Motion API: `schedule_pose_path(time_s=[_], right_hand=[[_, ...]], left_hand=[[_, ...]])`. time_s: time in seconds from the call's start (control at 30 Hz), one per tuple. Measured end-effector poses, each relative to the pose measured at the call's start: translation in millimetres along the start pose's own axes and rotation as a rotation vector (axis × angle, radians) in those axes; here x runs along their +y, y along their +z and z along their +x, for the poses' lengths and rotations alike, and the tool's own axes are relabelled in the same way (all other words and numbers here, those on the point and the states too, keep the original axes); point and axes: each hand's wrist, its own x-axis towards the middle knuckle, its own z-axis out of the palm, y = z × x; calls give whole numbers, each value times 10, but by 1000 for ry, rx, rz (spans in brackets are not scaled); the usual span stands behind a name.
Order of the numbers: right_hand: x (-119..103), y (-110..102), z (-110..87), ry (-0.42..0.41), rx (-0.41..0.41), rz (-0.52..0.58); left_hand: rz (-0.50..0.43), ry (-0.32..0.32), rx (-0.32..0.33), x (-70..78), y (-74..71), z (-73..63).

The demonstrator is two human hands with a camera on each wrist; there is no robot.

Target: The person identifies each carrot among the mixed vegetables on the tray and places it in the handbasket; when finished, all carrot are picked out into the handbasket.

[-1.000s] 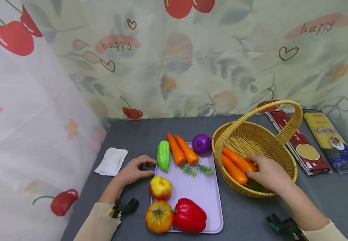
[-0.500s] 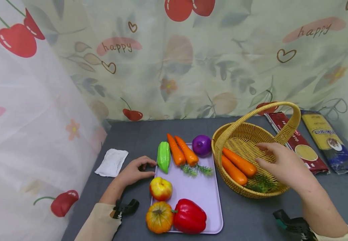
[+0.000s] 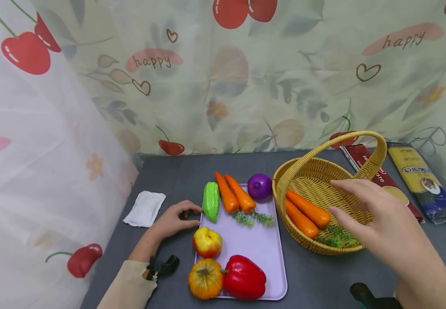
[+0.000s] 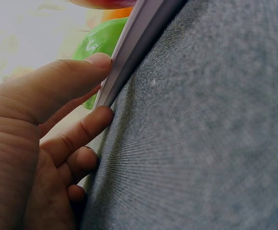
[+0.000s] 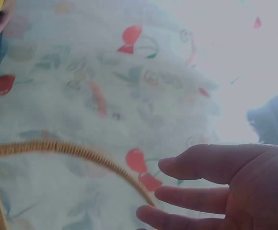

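Note:
My right hand hovers over the right side of the wicker basket, fingers spread and holding nothing. In the basket lie two carrots with green tops. My left hand rests at the left edge of the lilac tray; in the left wrist view its thumb touches the tray's rim. On the tray are a green vegetable, two more carrots, a purple onion, a yellow-red apple-like fruit, a small pumpkin and a red bell pepper.
A folded white cloth lies left of the tray. Right of the basket are a red pasta packet, partly hidden by my hand, and a yellow-blue packet. The basket's tall handle arches over it. A patterned curtain hangs behind the table.
My right hand has let go of a carrot in the basket, then lifted and drawn back to the right. My left hand has stayed at the tray's edge.

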Motion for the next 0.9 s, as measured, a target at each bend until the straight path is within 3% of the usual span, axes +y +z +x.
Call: schedule_pose_path(time_s=[0.2, 0.43, 0.53, 0.63, 0.73, 0.9], right_hand=[[-333, -2, -15, -37, 61, 70], [-625, 109, 91, -177, 129, 259], [-719, 219, 138, -173, 137, 336], [-796, 373, 188, -127, 91, 404], [-856, 568, 248, -80, -7, 445], [-894, 962, 355, -31, -127, 426]], left_hand=[[1, -13, -5, 4, -13, -2], [-1, 0, -6, -6, -27, -15], [-7, 2, -8, -8, -22, -9], [-15, 4, -11, -9, -15, 2], [-18, 0, -9, -7, -14, 4], [-14, -13, -8, -8, -26, -7]])
